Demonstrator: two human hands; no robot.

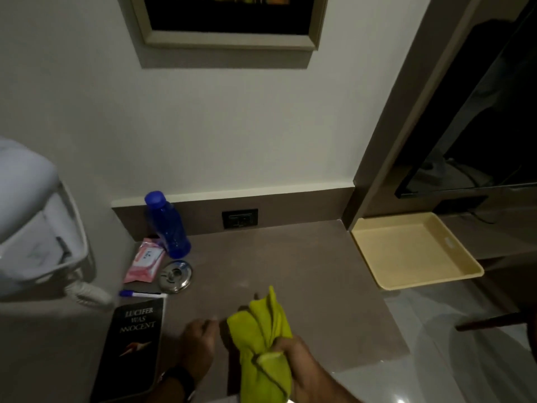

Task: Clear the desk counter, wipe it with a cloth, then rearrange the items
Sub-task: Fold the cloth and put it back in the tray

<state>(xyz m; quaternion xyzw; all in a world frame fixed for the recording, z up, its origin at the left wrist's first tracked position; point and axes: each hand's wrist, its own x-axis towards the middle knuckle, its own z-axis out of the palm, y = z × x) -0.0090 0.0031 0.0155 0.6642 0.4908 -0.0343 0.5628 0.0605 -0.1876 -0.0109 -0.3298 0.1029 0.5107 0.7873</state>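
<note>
My right hand [296, 362] is shut on a bunched yellow-green cloth [261, 330] just above the brown desk counter [290, 257], near its front edge. My left hand [197, 341] rests on the counter beside the cloth, fingers loosely curled, holding nothing. Along the counter's left side stand a blue bottle [167, 225], a pink wipes packet [143, 264], a round metal lid [175, 276], a blue-capped pen [142, 294] and a black book [130, 347].
A cream tray [415, 251] sits at the counter's right end, overhanging the edge. A wall socket [240, 218] is set in the back panel. A white appliance with a coiled cord [35, 222] hangs at the left. A dark screen [479, 126] fills the right.
</note>
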